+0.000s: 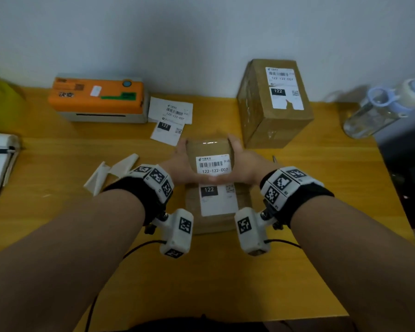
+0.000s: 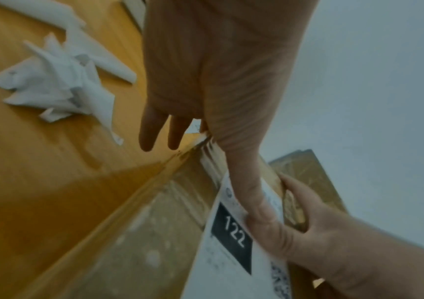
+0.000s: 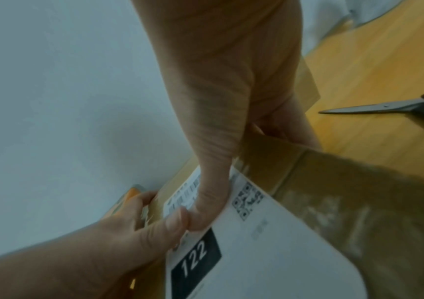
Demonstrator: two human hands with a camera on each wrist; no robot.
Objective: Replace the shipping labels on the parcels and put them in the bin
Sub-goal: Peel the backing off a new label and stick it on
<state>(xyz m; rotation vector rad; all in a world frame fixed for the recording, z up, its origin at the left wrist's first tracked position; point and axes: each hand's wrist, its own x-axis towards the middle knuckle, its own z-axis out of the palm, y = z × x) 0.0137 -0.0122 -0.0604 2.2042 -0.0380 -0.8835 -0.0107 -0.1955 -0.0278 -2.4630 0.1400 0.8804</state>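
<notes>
On the wooden table [image 1: 58,236], the small cardboard parcel [image 1: 216,149] is held at the near middle. Its new shipping label [image 1: 217,202] is being pressed flat by thumbs of left hand [image 1: 177,164] and right hand [image 1: 247,161], fingers wrapped round its sides. Next, it likely gets lifted to the bin, not seen here.

both thumbs on the label [image 2: 234,252] of the parcel [image 2: 139,232] — crumpled paper [image 2: 60,85] beside

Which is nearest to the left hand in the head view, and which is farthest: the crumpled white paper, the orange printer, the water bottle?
From the left hand:
1. Crumpled white paper, just to its left on the table.
2. Orange printer, farther back on the left, by the wall.
3. Water bottle, far right, beyond the tall parcel.
</notes>
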